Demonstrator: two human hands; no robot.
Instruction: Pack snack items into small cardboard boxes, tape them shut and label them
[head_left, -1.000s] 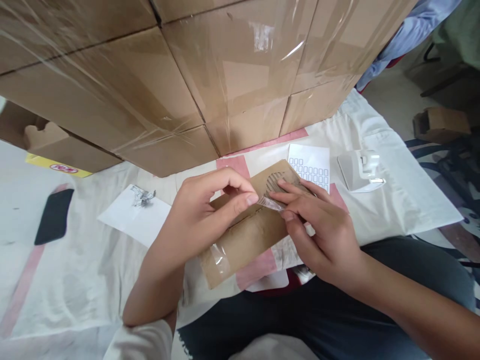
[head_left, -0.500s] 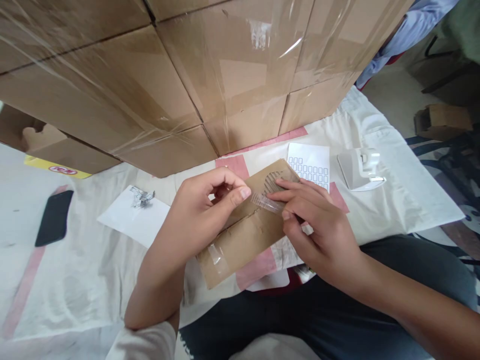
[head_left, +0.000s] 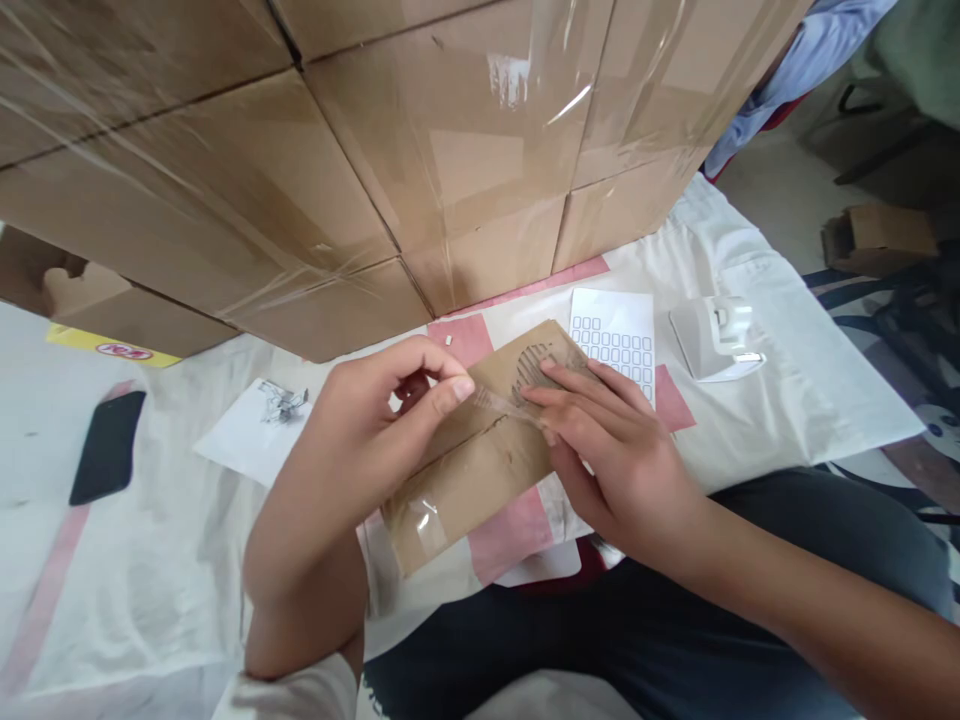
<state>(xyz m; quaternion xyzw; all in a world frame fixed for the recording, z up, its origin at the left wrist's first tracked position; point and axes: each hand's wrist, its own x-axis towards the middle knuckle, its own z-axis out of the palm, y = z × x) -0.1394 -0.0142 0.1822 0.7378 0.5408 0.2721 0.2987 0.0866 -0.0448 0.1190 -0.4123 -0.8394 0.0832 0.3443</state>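
A flat piece of brown cardboard (head_left: 472,497) lies aslant on the cloth, with a patch of dark printed stripes (head_left: 531,368) near its far end and a shiny bit of tape near its close end. Above it, a short strip of clear tape (head_left: 501,402) stretches between both hands. My left hand (head_left: 390,420) pinches one end between thumb and forefinger. At the other end, my right hand (head_left: 622,430) has thumb and forefinger closed at the strip, while its other fingers rest over the cardboard's striped patch.
Tall stacked cartons (head_left: 480,150) wall off the back. A white tape dispenser (head_left: 716,338) and a printed sheet (head_left: 615,335) lie to the right. On the left are a black phone (head_left: 107,447) and white paper (head_left: 240,440) with small wire-like metal pieces (head_left: 283,400). A person's sleeve (head_left: 806,75) shows top right.
Both hands have shifted slightly left with the tape, which now looks stretched tighter and lower over the cardboard. A small pale piece now shows behind my left hand.
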